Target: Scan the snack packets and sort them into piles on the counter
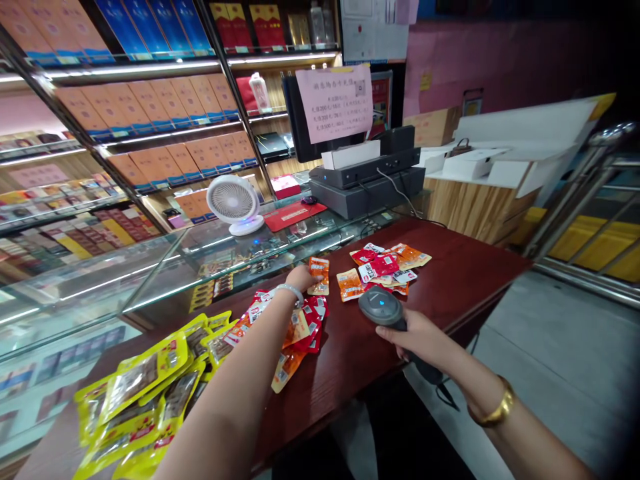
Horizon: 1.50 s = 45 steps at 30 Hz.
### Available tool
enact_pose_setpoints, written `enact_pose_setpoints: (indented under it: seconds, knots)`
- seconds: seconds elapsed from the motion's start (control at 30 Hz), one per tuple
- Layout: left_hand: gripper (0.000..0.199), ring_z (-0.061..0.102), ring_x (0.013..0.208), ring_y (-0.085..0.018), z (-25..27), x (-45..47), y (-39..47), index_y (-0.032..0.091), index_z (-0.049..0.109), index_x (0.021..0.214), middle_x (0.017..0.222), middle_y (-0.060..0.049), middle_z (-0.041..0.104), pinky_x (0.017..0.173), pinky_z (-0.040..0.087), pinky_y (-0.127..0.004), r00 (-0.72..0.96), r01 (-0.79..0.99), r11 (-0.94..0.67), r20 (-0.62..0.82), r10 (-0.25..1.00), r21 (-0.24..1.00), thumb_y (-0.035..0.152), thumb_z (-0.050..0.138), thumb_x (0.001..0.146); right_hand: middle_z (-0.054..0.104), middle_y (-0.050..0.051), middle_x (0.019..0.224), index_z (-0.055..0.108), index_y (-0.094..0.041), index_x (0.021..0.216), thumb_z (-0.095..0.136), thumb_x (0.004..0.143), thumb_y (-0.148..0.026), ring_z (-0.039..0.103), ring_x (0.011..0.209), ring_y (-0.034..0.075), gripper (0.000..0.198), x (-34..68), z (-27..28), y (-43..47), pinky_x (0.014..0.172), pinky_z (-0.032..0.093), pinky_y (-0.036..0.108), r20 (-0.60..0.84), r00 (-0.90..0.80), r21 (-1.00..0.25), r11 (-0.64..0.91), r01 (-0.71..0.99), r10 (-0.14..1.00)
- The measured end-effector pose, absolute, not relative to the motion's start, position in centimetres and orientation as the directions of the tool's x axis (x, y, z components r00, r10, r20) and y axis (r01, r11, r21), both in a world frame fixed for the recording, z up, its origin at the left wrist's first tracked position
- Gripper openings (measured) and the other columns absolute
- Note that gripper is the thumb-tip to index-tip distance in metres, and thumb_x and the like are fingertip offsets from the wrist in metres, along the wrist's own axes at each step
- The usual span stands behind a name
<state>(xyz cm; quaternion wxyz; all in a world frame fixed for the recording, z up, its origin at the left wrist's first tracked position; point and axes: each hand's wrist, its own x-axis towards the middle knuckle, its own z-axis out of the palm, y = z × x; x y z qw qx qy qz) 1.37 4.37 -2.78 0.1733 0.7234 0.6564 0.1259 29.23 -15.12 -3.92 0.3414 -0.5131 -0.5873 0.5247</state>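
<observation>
My right hand (pixel 413 335) is wrapped round the handle of a dark grey barcode scanner (pixel 383 307), whose small blue light glows on top. My left hand (pixel 299 277), a pale bracelet at its wrist, is closed on the edge of an orange snack packet (pixel 319 275). Under and beside the left forearm lies a pile of red and orange snack packets (pixel 307 327), partly hidden by the arm. A second heap of such packets (pixel 383 267) sits just beyond the scanner. Yellow snack bags (pixel 150 377) are stacked on the left, some covered by the left forearm.
The dark red tabletop (pixel 345 360) adjoins a glass display counter (pixel 165 267). On the glass stand a white fan (pixel 234 201), a red mat (pixel 290 215) and a cash drawer (pixel 367 193) below a monitor with a pink notice (pixel 334 103). Shelves of boxes rise behind; a metal railing (pixel 575 200) stands right.
</observation>
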Motion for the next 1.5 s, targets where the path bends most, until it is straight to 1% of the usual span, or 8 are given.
enact_pose_setpoints:
  seconds: [0.17, 0.33, 0.47, 0.73, 1.03, 1.23, 1.37, 1.5]
  knots:
    - [0.040, 0.070, 0.079, -0.020, -2.2, 2.4, 3.4, 0.014, 0.072, 0.098, 0.090, -0.010, 0.076, 0.069, 0.049, -0.025, 0.144, 0.805, -0.129, 0.020, 0.989, 0.579, 0.050, 0.065, 0.083, 0.057, -0.006, 0.049, 0.055, -0.017, 0.098, 0.069, 0.081, -0.049, 0.055, 0.040, 0.012, 0.039, 29.1, -3.9, -15.0, 0.040, 0.042, 0.021, -0.101, -0.261, -0.974, -0.042, 0.222, 0.960]
    - [0.040, 0.069, 0.077, -0.020, -1.9, 3.9, 2.4, 0.014, 0.073, 0.095, 0.089, -0.008, 0.076, 0.066, 0.049, -0.025, 0.181, 0.654, -0.165, 0.059, 0.982, 0.738, 0.049, 0.069, 0.078, 0.057, -0.006, 0.047, 0.055, -0.017, 0.101, 0.070, 0.082, -0.046, 0.055, 0.039, 0.013, 0.039, 28.0, -3.8, -14.3, 0.040, 0.044, 0.022, -0.067, -0.287, -0.986, -0.019, 0.168, 0.956]
    - [0.043, 0.067, 0.074, -0.020, -2.1, 5.1, 1.5, 0.012, 0.074, 0.093, 0.087, -0.010, 0.076, 0.066, 0.049, -0.026, 0.183, 0.633, -0.190, 0.093, 0.979, 0.750, 0.051, 0.071, 0.076, 0.058, -0.005, 0.048, 0.055, -0.017, 0.095, 0.069, 0.082, -0.046, 0.055, 0.039, 0.013, 0.035, 27.7, -3.9, -13.9, 0.040, 0.044, 0.022, -0.049, -0.295, -0.988, -0.002, 0.157, 0.954]
    - [0.040, 0.064, 0.067, -0.017, -3.3, 7.1, 1.8, 0.013, 0.072, 0.084, 0.065, -0.004, 0.069, 0.064, 0.049, -0.025, 0.200, 0.463, -0.044, -0.056, 0.978, 0.885, 0.048, 0.080, 0.067, 0.056, -0.008, 0.047, 0.056, -0.018, 0.100, 0.070, 0.081, -0.047, 0.055, 0.038, 0.013, 0.038, 28.8, -4.7, -13.6, 0.039, 0.043, 0.021, -0.062, -0.249, -0.990, -0.028, 0.135, 0.967]
    - [0.037, 0.049, 0.046, -0.008, -2.8, 14.3, 5.0, 0.013, 0.064, 0.071, 0.051, 0.002, 0.054, 0.052, 0.045, -0.023, 0.258, 0.461, 0.012, -0.147, 0.955, 0.887, 0.047, 0.077, 0.074, 0.055, -0.008, 0.045, 0.057, -0.018, 0.093, 0.072, 0.078, -0.044, 0.054, 0.037, 0.012, 0.034, 30.4, -5.0, -13.8, 0.040, 0.042, 0.021, -0.131, -0.172, -0.981, -0.102, 0.163, 0.976]
    - [0.034, 0.052, 0.050, -0.008, -2.6, 17.0, 6.7, 0.012, 0.063, 0.072, 0.054, 0.001, 0.056, 0.059, 0.050, -0.023, 0.297, 0.484, 0.004, -0.168, 0.940, 0.875, 0.043, 0.069, 0.083, 0.056, -0.006, 0.044, 0.060, -0.016, 0.095, 0.071, 0.078, -0.046, 0.055, 0.037, 0.013, 0.036, 31.3, -5.5, -13.5, 0.040, 0.040, 0.021, -0.143, -0.155, -0.979, -0.117, 0.165, 0.978]
    - [0.031, 0.051, 0.051, -0.010, -2.0, 15.0, 6.5, 0.011, 0.069, 0.074, 0.054, 0.000, 0.057, 0.056, 0.046, -0.023, 0.288, 0.550, -0.019, -0.168, 0.943, 0.835, 0.042, 0.072, 0.079, 0.057, -0.006, 0.045, 0.059, -0.018, 0.095, 0.071, 0.079, -0.045, 0.056, 0.039, 0.014, 0.034, 31.6, -5.3, -13.9, 0.041, 0.042, 0.022, -0.151, -0.160, -0.977, -0.122, 0.176, 0.976]
    - [0.031, 0.056, 0.062, -0.013, -0.7, 9.6, 5.1, 0.014, 0.076, 0.088, 0.067, -0.002, 0.067, 0.064, 0.045, -0.024, 0.287, 0.707, -0.150, -0.087, 0.954, 0.691, 0.042, 0.069, 0.078, 0.059, -0.004, 0.046, 0.058, -0.018, 0.093, 0.072, 0.078, -0.047, 0.056, 0.039, 0.014, 0.036, 31.1, -5.0, -14.2, 0.043, 0.042, 0.023, -0.169, -0.166, -0.969, -0.133, 0.211, 0.972]
